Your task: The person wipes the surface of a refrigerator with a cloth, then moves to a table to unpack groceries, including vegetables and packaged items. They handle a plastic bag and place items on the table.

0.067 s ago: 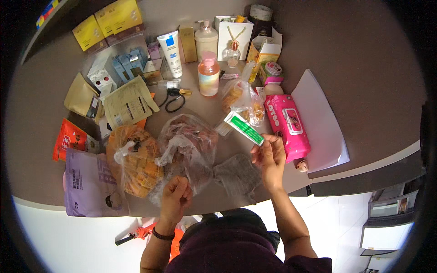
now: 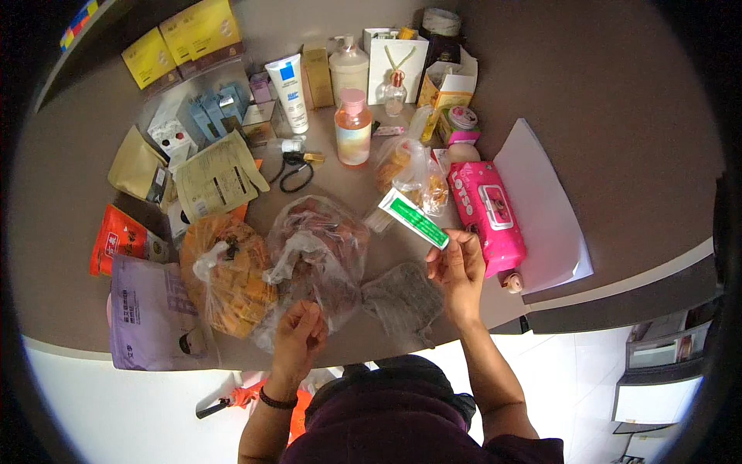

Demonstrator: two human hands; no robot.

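Between the thumb and fingers of my right hand [image 2: 457, 267] is one end of a slim white and green stick packet [image 2: 417, 220], held tilted above the table. My left hand [image 2: 300, 329] is closed at the table's front edge, in front of a clear plastic bag [image 2: 321, 240] with dark reddish contents. What its fingers hold, if anything, is hidden. Left of that bag lies a knotted plastic bag [image 2: 228, 282] of orange-brown food. A crumpled grey cloth [image 2: 403, 303] rests between my hands.
A pink wipes pack [image 2: 488, 216] lies right of my right hand, beside white paper sheets [image 2: 537, 209]. A pink-capped bottle [image 2: 353, 135] stands at the middle. Several boxes, a white tube [image 2: 290, 97] and pouches line the back and left. A purple pouch [image 2: 151, 317] sits front left.
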